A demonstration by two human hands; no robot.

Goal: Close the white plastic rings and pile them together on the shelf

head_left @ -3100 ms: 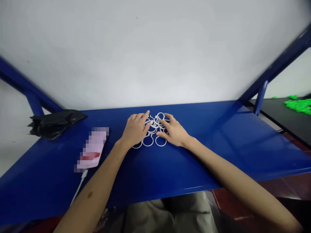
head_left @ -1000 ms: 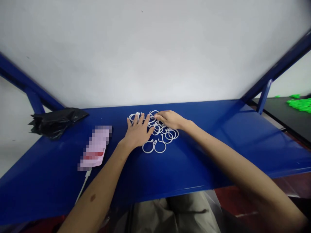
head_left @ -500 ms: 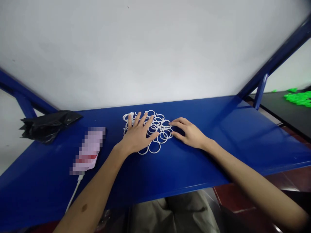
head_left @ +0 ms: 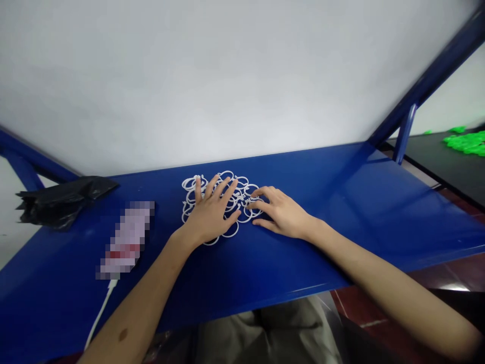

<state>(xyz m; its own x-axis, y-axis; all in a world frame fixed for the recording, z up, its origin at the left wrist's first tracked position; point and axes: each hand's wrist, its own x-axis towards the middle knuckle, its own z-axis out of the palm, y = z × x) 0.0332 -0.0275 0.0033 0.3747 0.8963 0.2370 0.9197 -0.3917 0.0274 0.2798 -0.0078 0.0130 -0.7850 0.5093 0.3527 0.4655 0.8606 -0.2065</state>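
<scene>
A loose heap of white plastic rings [head_left: 230, 230], each with a small clasp or hook on it, lies in the middle of the blue tabletop. Spread flat over the left part of the heap is my left hand [head_left: 209, 215], fingers apart and pointing away from me. My right hand [head_left: 282, 211] rests at the heap's right edge, its fingers apart and reaching over the outermost rings. Neither hand grips a ring. Some rings are hidden beneath my left palm and fingers.
A crumpled black plastic bag [head_left: 68, 202] lies at the back left. Nearer stands a blurred pinkish phone-like object [head_left: 127, 235] with a white cable [head_left: 99, 313]. Blue frame bars [head_left: 405, 132] rise at both ends. Green pieces [head_left: 468, 143] lie on a dark table at right.
My right hand has moved left, farther over the rings at the right edge. My left hand stays spread on the heap. The whole view has shifted slightly.
</scene>
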